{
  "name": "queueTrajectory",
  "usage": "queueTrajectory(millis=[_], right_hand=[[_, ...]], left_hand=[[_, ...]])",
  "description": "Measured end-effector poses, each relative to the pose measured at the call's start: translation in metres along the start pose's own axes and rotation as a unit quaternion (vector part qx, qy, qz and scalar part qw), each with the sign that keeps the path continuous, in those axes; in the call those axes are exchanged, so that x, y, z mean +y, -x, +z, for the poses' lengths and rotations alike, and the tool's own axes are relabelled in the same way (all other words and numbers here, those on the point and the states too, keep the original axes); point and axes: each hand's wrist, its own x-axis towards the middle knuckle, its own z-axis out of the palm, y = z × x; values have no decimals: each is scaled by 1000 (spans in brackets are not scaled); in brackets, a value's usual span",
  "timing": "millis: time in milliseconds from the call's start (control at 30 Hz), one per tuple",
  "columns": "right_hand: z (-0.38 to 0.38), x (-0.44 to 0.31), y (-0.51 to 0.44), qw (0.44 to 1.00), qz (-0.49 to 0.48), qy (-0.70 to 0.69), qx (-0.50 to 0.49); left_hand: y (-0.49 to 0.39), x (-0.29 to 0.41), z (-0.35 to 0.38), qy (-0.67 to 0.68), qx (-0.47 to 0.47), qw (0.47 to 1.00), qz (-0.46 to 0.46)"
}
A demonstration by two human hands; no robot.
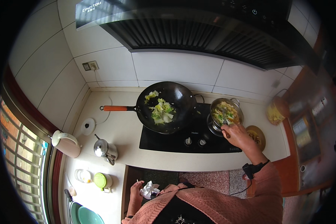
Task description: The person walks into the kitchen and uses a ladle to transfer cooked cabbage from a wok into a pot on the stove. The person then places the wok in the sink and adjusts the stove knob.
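My right hand grips the handle of a metal utensil, whose far end is in the food in a steel pot. The pot holds chopped greens and pale yellow food, and stands at the right of the black cooktop. To its left is a black wok with leafy greens in it; its orange handle points left. My left hand is low, by my body, beside a crumpled white tissue; a small pale thing shows at its fingertips.
A brown bowl stands right of the cooktop. On the left counter are a kettle, its white base, a steel pot with a spout, a green-lidded container and a glass jar. A range hood hangs above.
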Motion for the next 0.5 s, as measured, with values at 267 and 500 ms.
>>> queueTrajectory(millis=[267, 500], right_hand=[[2, -26, 21, 991, -81, 51, -98], [-1, -32, 16, 986, -79, 8, -145]], left_hand=[[2, -1, -1, -1, 2, 1000, 2], [8, 1, 0, 16, 1, 1000, 20]])
